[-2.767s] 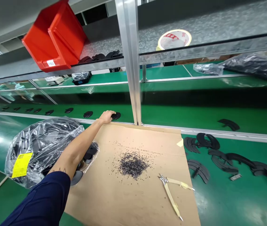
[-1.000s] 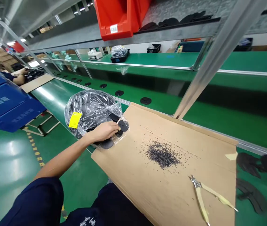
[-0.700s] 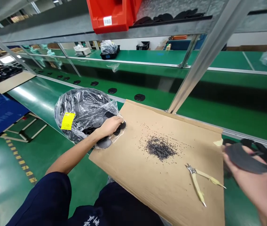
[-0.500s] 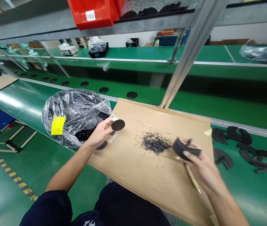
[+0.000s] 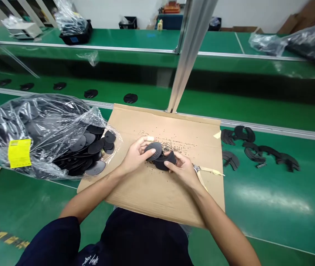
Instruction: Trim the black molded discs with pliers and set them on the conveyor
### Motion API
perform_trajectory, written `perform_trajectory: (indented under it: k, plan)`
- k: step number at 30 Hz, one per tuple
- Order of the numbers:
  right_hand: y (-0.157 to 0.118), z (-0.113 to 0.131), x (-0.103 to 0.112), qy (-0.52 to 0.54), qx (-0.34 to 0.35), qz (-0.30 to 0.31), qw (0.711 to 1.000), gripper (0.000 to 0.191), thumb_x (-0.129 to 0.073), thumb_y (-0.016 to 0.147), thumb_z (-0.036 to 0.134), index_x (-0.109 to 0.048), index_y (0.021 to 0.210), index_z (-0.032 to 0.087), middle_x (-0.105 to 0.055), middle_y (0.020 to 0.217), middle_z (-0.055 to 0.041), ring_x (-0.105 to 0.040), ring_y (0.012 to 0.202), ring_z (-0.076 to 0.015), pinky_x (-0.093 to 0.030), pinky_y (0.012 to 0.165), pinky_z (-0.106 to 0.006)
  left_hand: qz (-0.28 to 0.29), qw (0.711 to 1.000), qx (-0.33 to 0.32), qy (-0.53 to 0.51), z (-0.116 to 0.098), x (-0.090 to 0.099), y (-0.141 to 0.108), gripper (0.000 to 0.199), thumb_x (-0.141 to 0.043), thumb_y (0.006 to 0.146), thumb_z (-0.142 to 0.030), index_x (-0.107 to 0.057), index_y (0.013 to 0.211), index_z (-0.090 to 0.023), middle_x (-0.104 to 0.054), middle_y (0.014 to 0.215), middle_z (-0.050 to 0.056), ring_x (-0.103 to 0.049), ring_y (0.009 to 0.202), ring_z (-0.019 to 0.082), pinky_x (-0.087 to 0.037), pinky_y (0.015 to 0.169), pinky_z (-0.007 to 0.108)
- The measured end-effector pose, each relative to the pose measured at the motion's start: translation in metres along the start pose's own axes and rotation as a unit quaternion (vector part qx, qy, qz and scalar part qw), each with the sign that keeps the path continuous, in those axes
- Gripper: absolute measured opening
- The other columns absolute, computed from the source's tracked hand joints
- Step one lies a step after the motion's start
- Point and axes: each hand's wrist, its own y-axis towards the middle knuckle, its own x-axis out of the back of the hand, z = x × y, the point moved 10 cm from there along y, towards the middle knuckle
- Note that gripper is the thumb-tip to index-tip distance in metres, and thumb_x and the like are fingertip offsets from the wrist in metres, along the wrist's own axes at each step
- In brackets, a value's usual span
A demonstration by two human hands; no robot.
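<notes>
Coming together over the cardboard (image 5: 135, 190), my left hand (image 5: 135, 157) pinches the black disc (image 5: 156, 147), thumb on its face, and my right hand (image 5: 185, 170) grips the curved black piece (image 5: 161, 164). I no longer have them well apart: the disc appears to overlap the piece, though I can't tell whether they touch. By my judgement, the work shifts from fetching separate parts to handling them as a pair.

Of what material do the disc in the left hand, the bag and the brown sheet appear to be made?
Disc: probably matte plastic, thin and stiff-looking; possibly rubber.
Bag: glossy clear plastic film, wrinkled, with bright glints.
Sheet: likely cardboard, dull brown, apparently folded at its far edge.
</notes>
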Motion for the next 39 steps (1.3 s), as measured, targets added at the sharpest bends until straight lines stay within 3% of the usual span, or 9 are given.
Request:
perform_trajectory:
  k: [5, 9, 18, 23, 35, 39]
  plan:
    - [-0.003, -0.006, -0.001, 0.016, -0.012, 0.013, 1.0, 0.042, -0.086, 0.069, 0.052, -0.072, 0.09, 0.02, -0.07, 0.084, -0.0012, -0.065, 0.076, -0.0155, -0.059, 0.073, -0.031, 0.052, 0.967, -0.157, 0.196, -0.025, -0.031, -0.004, 0.024, -0.063, 0.097, -0.036, -0.07, 0.113, -0.02, -0.075, 0.104, 0.008, -0.071, 0.096, 0.019, -0.058, 0.088, 0.034]
    - [-0.007, -0.008, 0.001, 0.012, -0.016, -0.001, 1.0, 0.04, -0.083, 0.073, 0.054, -0.074, 0.095, 0.021, -0.071, 0.087, -0.0017, -0.066, 0.078, -0.0164, -0.059, 0.077, -0.032, 0.044, 0.944, -0.22, 0.243, -0.03, -0.039, -0.009, 0.025, -0.059, 0.099, -0.03, -0.069, 0.119, -0.021, -0.074, 0.103, 0.008, -0.069, 0.096, 0.019, -0.059, 0.085, 0.034]
    - [-0.009, -0.014, 0.002, -0.011, -0.031, -0.016, 0.999, 0.04, -0.081, 0.075, 0.055, -0.075, 0.096, 0.021, -0.068, 0.083, -0.0013, -0.062, 0.075, -0.0157, -0.056, 0.071, -0.029, -0.006, 0.929, -0.233, 0.287, -0.034, -0.033, -0.018, 0.028, -0.06, 0.098, -0.026, -0.068, 0.125, -0.021, -0.074, 0.106, 0.009, -0.07, 0.099, 0.019, -0.061, 0.086, 0.034]
    - [-0.01, -0.01, 0.002, -0.026, -0.022, -0.019, 0.999, 0.041, -0.08, 0.077, 0.057, -0.074, 0.095, 0.02, -0.067, 0.083, -0.0018, -0.061, 0.077, -0.0161, -0.056, 0.072, -0.03, 0.017, 0.921, -0.238, 0.307, -0.035, -0.037, -0.019, 0.027, -0.059, 0.099, -0.025, -0.068, 0.123, -0.02, -0.074, 0.104, 0.009, -0.071, 0.097, 0.018, -0.063, 0.086, 0.032]
    - [-0.01, 0.008, 0.005, -0.092, 0.058, -0.044, 0.993, 0.04, -0.075, 0.081, 0.059, -0.068, 0.079, 0.019, -0.057, 0.073, -0.0003, -0.05, 0.067, -0.0134, -0.045, 0.06, -0.027, 0.008, 0.897, -0.294, 0.331, -0.039, -0.043, -0.029, 0.026, -0.06, 0.099, -0.024, -0.067, 0.123, -0.017, -0.074, 0.102, 0.009, -0.072, 0.093, 0.017, -0.064, 0.081, 0.029]
    - [-0.012, 0.019, 0.004, -0.129, 0.106, -0.04, 0.985, 0.037, -0.072, 0.086, 0.055, -0.069, 0.078, 0.019, -0.059, 0.074, -0.0018, -0.052, 0.069, -0.0146, -0.045, 0.062, -0.028, 0.001, 0.899, -0.292, 0.326, -0.038, -0.043, -0.031, 0.026, -0.061, 0.098, -0.025, -0.067, 0.123, -0.018, -0.073, 0.102, 0.009, -0.071, 0.092, 0.017, -0.063, 0.079, 0.029]
